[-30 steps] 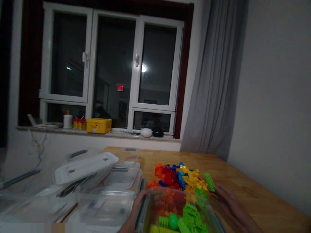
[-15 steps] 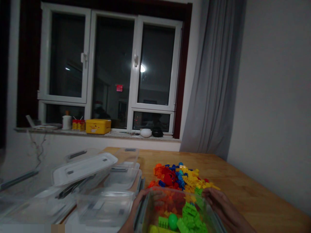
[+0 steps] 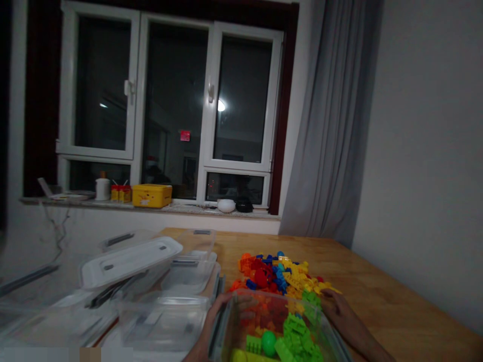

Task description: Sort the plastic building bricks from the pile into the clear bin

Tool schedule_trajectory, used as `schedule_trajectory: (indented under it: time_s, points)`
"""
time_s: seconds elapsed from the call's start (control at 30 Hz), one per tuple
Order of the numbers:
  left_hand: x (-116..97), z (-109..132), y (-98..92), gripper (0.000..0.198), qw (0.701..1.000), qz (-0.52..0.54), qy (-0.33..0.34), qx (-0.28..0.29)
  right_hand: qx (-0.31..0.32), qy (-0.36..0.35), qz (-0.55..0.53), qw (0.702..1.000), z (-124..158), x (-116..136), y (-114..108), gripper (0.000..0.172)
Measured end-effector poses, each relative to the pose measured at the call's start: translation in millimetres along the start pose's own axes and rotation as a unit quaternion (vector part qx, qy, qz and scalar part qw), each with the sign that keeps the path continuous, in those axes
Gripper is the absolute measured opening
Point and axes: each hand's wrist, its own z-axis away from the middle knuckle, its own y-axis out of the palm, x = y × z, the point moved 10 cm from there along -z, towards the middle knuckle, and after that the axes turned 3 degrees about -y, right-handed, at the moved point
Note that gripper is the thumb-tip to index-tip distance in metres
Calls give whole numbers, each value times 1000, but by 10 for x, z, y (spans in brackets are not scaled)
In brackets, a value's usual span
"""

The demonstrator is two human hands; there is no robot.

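Observation:
A clear plastic box [image 3: 277, 296] stands at the bottom of the view, holding green bricks [image 3: 298, 337], a green ball [image 3: 268, 344] and some yellow-green pieces. My left hand [image 3: 216, 312] grips its left side, with fingers showing through the far wall. My right hand [image 3: 342, 310] is beside the box's right side, fingers stretched toward the edge of a pile of loose toy bricks [image 3: 279, 275] behind the box. Orange, red, blue, yellow and green pieces make up the pile. Near the right fingertips lie yellow bricks [image 3: 320, 287] and green bricks [image 3: 311, 298].
Several clear containers [image 3: 162, 322] and a white lid [image 3: 130, 262] crowd the left of the wooden table [image 3: 392, 296]. A yellow box [image 3: 152, 195] and small items line the windowsill behind. A grey curtain [image 3: 324, 125] hangs to the right.
My right hand has shifted slightly right, away from the box's far corner, uncovering more of the green bricks there. The left hand and the box stay put.

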Motion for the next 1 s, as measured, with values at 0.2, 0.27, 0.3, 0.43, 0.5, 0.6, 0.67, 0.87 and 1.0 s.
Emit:
schedule_trajectory:
  time_s: [0.2, 0.27, 0.3, 0.43, 0.5, 0.6, 0.67, 0.87, 1.0]
  points:
    - [30, 9, 65, 9, 999, -13, -22, 20, 67, 5, -21, 998, 7, 53, 146, 55]
    - [-19, 5, 16, 8, 1000, -21, 1, -5, 68, 8, -25, 997, 15, 91, 141, 51]
    - [-29, 6, 3, 7, 1000, -18, 6, -10, 67, 11, -27, 997, 19, 105, 131, 51]
    - [45, -14, 56, 7, 999, 4, -24, 29, 78, 10, -39, 996, 31, 165, 129, 47]
    - [63, -42, 79, 10, 998, 3, -28, 47, 100, -1, -45, 994, 38, 201, 166, 45]
    - [75, -83, 111, 15, 997, -8, -29, 69, 115, -10, -47, 992, 41, 211, 196, 46]
    - [73, -87, 113, 16, 997, -14, -29, 69, 114, -8, -47, 992, 42, 204, 193, 46]
    - [93, -32, 88, 12, 998, -8, -44, 54, 89, 15, -83, 993, 40, 230, 131, 46]
    - [50, -32, 84, 11, 998, -17, -26, 46, 46, 37, -118, 991, -14, 225, 92, 46]
